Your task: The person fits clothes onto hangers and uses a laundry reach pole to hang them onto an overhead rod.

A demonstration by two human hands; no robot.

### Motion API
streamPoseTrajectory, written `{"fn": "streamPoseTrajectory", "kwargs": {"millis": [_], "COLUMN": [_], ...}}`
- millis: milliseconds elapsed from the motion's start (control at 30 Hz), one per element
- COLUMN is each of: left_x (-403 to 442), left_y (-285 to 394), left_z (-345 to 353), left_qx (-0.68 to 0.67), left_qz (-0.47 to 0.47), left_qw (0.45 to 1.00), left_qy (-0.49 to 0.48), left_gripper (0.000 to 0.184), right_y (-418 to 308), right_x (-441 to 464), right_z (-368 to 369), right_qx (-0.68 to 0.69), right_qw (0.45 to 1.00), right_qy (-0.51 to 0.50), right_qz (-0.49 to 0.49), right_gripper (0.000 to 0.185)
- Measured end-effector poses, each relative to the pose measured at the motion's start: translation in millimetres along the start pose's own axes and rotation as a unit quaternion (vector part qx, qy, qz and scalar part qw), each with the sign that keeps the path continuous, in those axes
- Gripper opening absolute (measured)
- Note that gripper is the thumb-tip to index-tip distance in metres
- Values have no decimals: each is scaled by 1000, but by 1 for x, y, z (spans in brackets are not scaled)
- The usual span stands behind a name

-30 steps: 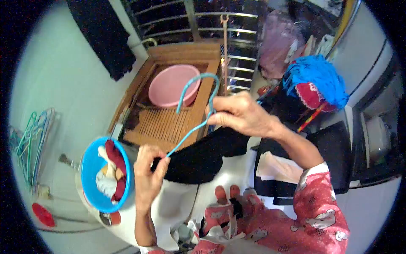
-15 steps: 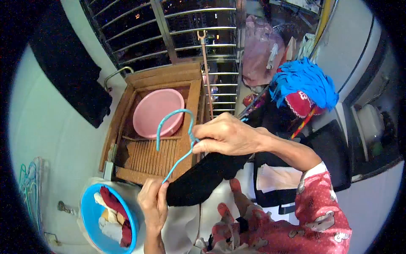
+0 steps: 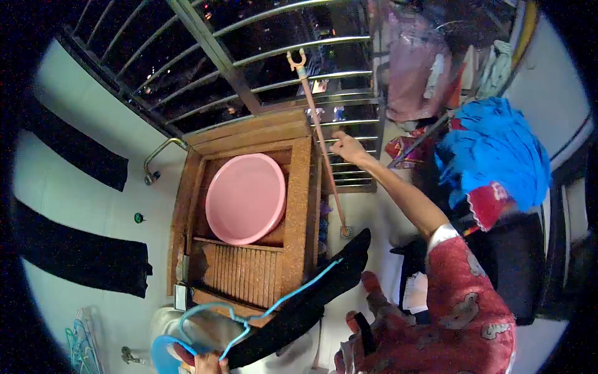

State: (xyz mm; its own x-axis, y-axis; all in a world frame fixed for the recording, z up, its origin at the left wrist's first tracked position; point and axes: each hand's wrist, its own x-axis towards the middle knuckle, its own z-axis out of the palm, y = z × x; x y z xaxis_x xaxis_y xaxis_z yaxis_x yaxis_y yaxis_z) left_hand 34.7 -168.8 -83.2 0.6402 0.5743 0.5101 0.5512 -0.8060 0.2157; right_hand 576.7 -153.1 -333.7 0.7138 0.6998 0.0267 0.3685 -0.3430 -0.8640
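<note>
My left hand, partly cut off at the bottom edge, is closed on a light-blue clothes hanger. A black garment hangs from the hanger, stretching up and to the right; its kind cannot be made out. Stretched forward, my right hand is just right of a long pole with a forked top. Its thumb and finger look slightly apart with nothing between them, and a small gap seems to separate them from the pole.
A pink basin sits in a brown stone washing sink with a ribbed board. Metal window bars stand behind it. Blue cloth is heaped at right. A blue tub is low left; black garments hang at the left wall.
My right hand has let go of the hanger's hook and reached up toward the forked pole. My left hand has lowered the hanger and black garment. The view has shifted.
</note>
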Motion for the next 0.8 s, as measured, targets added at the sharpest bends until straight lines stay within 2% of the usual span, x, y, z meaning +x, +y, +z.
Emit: {"fn": "streamPoseTrajectory", "kwargs": {"millis": [33,100,133,167,233,267,367,400,500,533,567,633,700,767,800], "left_x": [4,8,10,12,14,10,16,13,5,13,10,19,21,23,26], "left_y": [1,7,9,9,8,4,12,9,-3,5,-4,-7,-36,-24,-30], "left_z": [2,2,2,2,3,5,4,4,3,-4,0,-2,1,-9,-2], "left_qx": [-19,38,65,67,66,62,56,67,62,52,86,65,-55,31,-4], "left_qz": [-6,-27,-37,-34,-25,-31,-88,-94,-84,-136,-79,-92,-75,-98,-71], "left_qw": [1000,999,997,997,996,995,992,990,986,986,983,984,990,993,993], "left_qy": [23,19,18,28,45,68,71,79,128,84,141,137,102,62,89], "left_gripper": [14,14,14,15,16,18,19,17,16,14,12,9,12,9,9], "right_y": [5,11,21,33,48,68,54,52,33,58,86,78,72,50,26], "right_x": [17,52,72,87,112,125,115,99,33,19,3,-47,-85,-118,-139], "right_z": [9,26,36,45,52,64,56,57,46,54,62,48,35,23,12], "right_qx": [-33,-103,-83,-93,-50,26,48,71,129,85,41,141,199,253,276], "right_qw": [999,993,993,989,994,997,996,996,990,995,997,987,977,963,955], "right_qy": [16,50,82,107,70,70,-14,10,45,52,60,64,80,93,95], "right_qz": [15,42,11,31,63,20,69,51,24,22,21,42,7,-32,-51], "right_gripper": [58,78,84,85,76,60,36,30,27,25,24,23,21,21,21]}}
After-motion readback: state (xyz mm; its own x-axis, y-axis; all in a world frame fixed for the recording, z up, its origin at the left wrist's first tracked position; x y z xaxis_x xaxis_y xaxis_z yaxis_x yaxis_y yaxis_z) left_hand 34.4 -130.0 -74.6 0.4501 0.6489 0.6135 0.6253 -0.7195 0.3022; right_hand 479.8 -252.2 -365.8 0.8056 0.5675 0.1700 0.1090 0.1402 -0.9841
